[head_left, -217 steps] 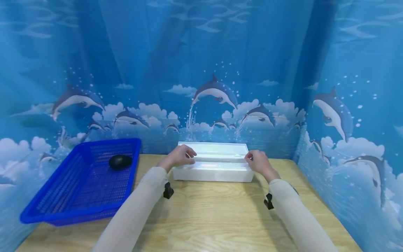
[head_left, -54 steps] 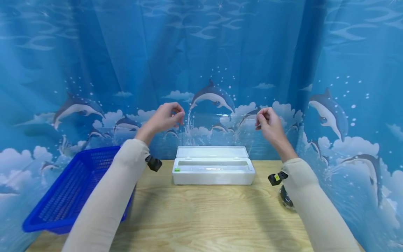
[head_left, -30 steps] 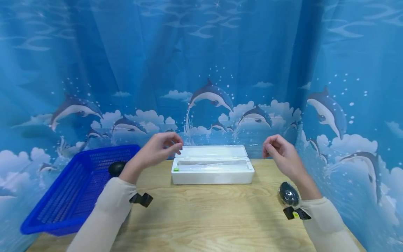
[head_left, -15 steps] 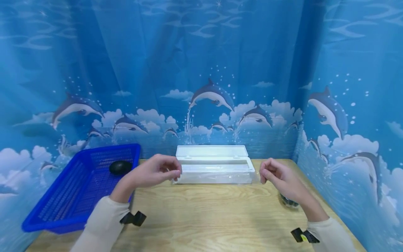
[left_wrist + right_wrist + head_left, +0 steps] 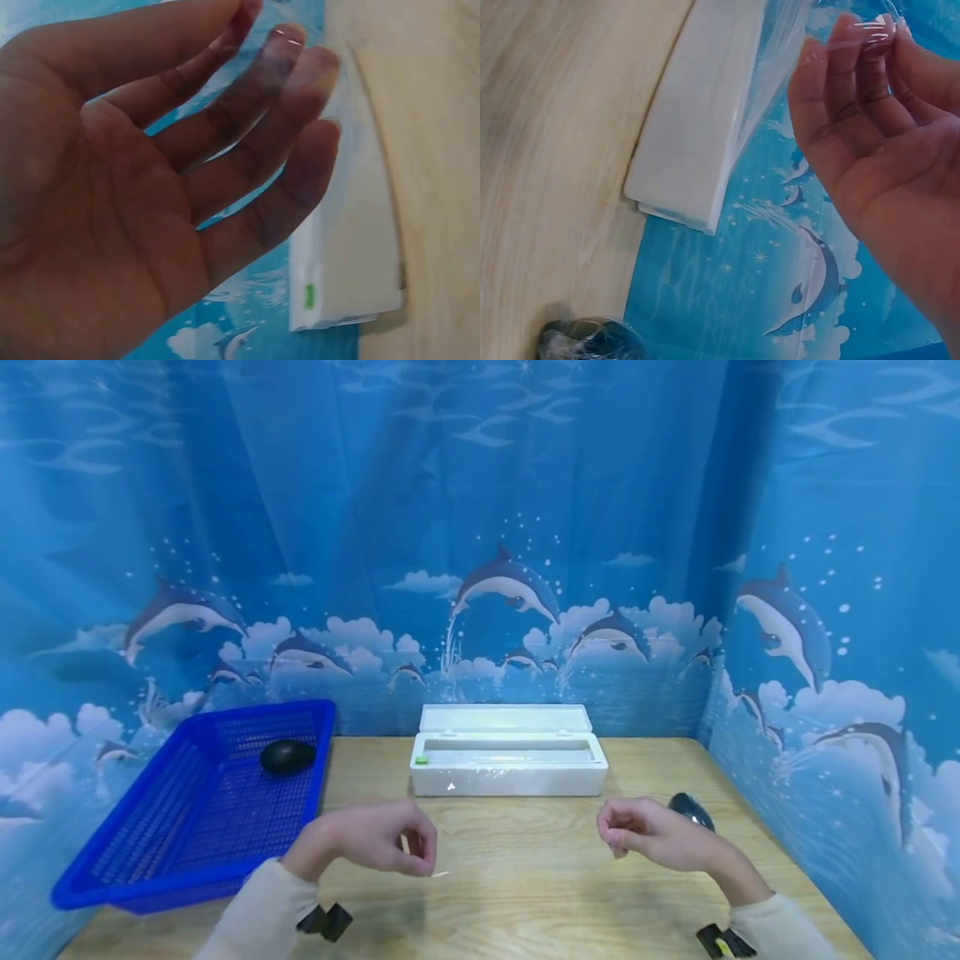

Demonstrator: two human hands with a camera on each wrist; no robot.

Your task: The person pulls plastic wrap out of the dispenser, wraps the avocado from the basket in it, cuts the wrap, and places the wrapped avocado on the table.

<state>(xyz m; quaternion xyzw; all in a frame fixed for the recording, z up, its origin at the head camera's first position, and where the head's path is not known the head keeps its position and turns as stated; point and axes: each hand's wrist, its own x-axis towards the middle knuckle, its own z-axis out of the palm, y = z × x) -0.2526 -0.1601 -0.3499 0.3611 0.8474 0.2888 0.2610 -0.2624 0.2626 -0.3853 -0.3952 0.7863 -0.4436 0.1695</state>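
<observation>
Pinching clear film [image 5: 780, 64], the left hand [image 5: 384, 839] and right hand [image 5: 663, 835] hang well apart above the wooden table [image 5: 371, 768], with the open white box [image 5: 517, 779] standing beyond them.

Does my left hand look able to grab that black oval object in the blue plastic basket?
Probably not yet: your left hand pinches clear plastic film, though the blue plastic basket is open-topped, leaving the black oval object uncovered.

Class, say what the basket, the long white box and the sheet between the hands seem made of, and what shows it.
Basket: probably moulded plastic, semi-glossy blue, judging by its regular perforated walls. White box: likely hard plastic, smooth, with crisp edges. Sheet: thin, clear, glossy film, probably plastic; it glints and fingers show through.
</observation>
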